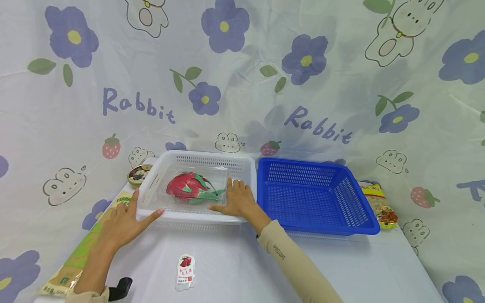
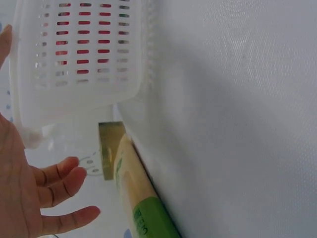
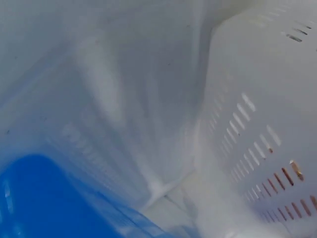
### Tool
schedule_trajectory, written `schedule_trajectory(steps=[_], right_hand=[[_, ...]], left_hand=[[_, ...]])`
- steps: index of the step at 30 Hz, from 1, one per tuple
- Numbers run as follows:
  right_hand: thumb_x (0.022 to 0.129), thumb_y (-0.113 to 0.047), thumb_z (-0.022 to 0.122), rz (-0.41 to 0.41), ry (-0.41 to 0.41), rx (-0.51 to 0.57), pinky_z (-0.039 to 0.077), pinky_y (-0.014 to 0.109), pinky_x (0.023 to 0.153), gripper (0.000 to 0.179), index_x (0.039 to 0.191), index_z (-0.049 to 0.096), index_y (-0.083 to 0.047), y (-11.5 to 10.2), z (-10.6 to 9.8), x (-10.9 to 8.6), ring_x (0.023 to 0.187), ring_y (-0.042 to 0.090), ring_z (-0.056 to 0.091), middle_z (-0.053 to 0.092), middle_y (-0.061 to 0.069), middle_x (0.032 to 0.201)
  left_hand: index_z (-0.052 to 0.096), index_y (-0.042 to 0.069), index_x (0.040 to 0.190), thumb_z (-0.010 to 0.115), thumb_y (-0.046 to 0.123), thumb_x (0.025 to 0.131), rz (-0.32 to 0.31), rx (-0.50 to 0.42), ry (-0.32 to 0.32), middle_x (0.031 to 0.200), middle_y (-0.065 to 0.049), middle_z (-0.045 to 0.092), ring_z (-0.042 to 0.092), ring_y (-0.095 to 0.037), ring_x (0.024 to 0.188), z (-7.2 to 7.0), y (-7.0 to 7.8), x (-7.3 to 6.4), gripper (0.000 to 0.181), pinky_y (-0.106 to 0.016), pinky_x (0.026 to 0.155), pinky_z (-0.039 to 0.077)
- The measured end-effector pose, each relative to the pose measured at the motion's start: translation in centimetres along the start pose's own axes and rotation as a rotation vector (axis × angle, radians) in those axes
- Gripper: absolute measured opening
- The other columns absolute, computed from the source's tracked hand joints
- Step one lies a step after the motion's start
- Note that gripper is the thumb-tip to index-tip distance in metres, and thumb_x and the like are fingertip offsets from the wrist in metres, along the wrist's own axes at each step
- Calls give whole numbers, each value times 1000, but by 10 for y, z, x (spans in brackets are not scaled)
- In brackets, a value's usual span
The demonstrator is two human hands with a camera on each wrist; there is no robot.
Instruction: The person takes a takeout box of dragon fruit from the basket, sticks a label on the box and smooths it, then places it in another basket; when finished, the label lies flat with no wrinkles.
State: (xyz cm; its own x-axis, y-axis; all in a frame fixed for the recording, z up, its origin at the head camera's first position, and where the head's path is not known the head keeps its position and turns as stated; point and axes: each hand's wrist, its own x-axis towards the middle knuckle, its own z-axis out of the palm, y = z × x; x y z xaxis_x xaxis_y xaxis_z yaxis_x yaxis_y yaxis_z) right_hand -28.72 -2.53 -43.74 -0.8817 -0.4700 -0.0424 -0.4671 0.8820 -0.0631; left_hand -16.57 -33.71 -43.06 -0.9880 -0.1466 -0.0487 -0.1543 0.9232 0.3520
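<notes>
A white perforated basket (image 1: pixel 189 216) holds a clear plastic box (image 1: pixel 219 173), with a red and green dragon fruit (image 1: pixel 185 185) inside. My right hand (image 1: pixel 239 200) reaches over the basket's front right part and touches the right end of the box, its fingers extended; in the right wrist view it is out of sight. At the front left corner of the basket is my left hand (image 1: pixel 120 225), thumb and fingers spread. The left wrist view shows that hand (image 2: pixel 20 183) beside the basket wall (image 2: pixel 89 94), holding nothing.
A blue basket (image 1: pixel 316 230) stands right of the white one, with a yellow food packet (image 1: pixel 380 206) beyond it. To the left lie a long green and yellow bag (image 1: pixel 81 248) and a round tin (image 1: pixel 138 174). A dragon fruit label (image 1: pixel 185 271) lies in front.
</notes>
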Motion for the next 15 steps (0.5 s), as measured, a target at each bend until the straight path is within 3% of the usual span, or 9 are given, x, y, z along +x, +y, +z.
schedule_trajectory(steps=[5,15], right_hand=[[79,-88,44,30,-11,73,43,48,104,122,157,17,2,-5,2,2,132,35,46,45,22,144],[81,-83,48,72,-127,277,40,51,109,122,159,0,-2,-10,5,6,138,40,42,38,28,152]], left_hand=[[-12,9,158,44,78,88,-3,-5,-7,120,-39,40,45,-48,97,-1,1,0,113,-43,62,37],[-14,9,157,45,78,88,-3,-20,-29,126,-43,38,49,-53,100,-1,-1,1,114,-58,69,43]])
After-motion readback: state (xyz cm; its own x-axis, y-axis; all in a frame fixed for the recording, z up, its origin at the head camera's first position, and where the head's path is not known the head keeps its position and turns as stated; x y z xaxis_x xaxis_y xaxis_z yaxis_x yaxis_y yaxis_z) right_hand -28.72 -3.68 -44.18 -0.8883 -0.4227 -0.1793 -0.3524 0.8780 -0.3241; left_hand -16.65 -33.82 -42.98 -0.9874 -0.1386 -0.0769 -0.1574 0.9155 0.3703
